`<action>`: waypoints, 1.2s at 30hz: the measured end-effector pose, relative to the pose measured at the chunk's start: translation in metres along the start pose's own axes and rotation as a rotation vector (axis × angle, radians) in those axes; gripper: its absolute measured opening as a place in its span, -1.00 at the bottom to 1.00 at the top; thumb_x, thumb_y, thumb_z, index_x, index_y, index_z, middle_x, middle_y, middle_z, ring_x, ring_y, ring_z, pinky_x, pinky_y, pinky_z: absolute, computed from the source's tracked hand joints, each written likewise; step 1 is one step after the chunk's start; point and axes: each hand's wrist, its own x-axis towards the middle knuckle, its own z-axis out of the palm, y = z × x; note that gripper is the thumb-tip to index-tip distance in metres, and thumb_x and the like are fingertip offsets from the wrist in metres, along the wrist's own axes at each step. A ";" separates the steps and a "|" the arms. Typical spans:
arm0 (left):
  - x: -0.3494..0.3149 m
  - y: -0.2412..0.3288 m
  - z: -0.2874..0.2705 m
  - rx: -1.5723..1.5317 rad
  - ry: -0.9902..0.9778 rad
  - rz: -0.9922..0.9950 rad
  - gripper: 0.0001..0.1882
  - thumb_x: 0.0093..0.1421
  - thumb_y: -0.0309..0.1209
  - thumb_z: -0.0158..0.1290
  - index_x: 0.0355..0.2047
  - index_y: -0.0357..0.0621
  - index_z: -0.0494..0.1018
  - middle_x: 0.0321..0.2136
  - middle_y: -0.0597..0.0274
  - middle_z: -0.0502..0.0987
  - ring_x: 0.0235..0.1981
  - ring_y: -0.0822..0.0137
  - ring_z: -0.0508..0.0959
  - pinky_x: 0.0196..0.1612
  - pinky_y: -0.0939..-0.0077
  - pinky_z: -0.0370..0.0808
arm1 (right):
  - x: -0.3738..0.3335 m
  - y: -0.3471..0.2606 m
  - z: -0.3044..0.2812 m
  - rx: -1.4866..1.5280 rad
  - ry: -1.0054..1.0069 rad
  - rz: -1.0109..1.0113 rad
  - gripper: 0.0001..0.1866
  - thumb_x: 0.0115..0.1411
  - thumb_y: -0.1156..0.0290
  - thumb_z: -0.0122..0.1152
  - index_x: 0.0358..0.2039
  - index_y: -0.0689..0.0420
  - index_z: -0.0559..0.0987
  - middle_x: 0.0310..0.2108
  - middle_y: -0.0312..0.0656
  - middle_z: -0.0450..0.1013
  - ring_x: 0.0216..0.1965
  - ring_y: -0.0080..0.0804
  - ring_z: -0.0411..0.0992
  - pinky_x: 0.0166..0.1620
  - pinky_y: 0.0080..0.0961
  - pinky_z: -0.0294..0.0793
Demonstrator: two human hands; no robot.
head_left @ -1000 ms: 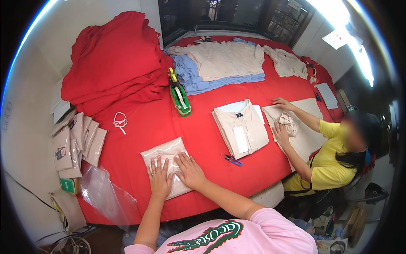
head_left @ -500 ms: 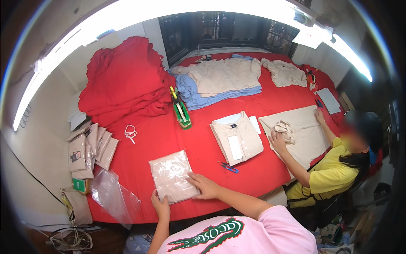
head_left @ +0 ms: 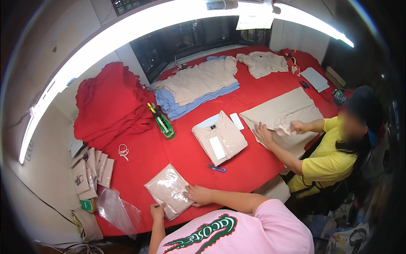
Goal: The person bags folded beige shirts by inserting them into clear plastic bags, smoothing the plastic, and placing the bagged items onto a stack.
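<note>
A folded beige garment in a clear plastic bag (head_left: 168,188) lies near the table's front edge, shiny with glare. My left hand (head_left: 158,211) pinches its near left edge between thumb and fingers. Spread along the right edge of the bag are the fingers of my right hand (head_left: 198,195). To the right, a folded beige buttoned shirt (head_left: 232,142) carries a white tag (head_left: 217,147). Small blue thread snips (head_left: 216,168) lie just below that shirt. Loose clear bags (head_left: 116,210) rest to the left of my hands.
A co-worker in yellow (head_left: 325,163) handles beige cloth (head_left: 292,110) at right. Behind stand a red fabric pile (head_left: 110,99), a green tape dispenser (head_left: 164,125) and stacked beige and blue garments (head_left: 198,86). Several bagged garments (head_left: 86,171) lean at left, near a white cord (head_left: 123,152).
The view has shifted and tilted. The bagged garment now lies turned at more of an angle, both my hands still at it. The co-worker's far hand has drawn in over the beige cloth.
</note>
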 end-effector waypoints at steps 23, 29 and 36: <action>-0.035 0.084 -0.051 -0.735 -0.849 0.152 -0.39 0.35 -0.34 0.33 0.34 -0.23 0.44 0.24 0.17 0.60 0.26 0.26 0.57 0.39 0.22 0.43 | 0.089 -0.003 -0.158 1.321 0.558 0.707 -0.68 0.44 0.27 0.40 -0.26 0.34 0.72 -0.39 -0.44 0.54 -0.33 -0.70 0.38 -0.30 -0.53 0.37; 0.007 0.052 -0.048 -0.906 -0.627 0.030 -0.70 0.49 -0.31 0.20 0.13 -0.18 0.61 0.00 0.24 0.73 0.00 0.40 0.69 0.10 0.38 0.61 | 0.124 0.000 -0.095 0.553 0.808 0.666 -0.74 0.44 0.28 0.39 -0.34 0.20 0.68 -0.47 -0.42 0.40 -0.56 -0.61 0.20 -0.42 -0.56 0.24; 0.125 0.094 -0.235 -1.166 -0.347 0.095 -0.69 0.48 -0.33 0.17 0.12 -0.23 0.58 -0.02 0.07 0.73 -0.05 0.21 0.74 0.04 0.18 0.71 | 0.105 -0.012 -0.048 0.996 0.763 1.037 -0.80 0.48 0.29 0.31 -0.08 0.17 0.65 -0.35 -0.30 0.52 -0.59 -0.66 0.41 -0.61 -0.64 0.34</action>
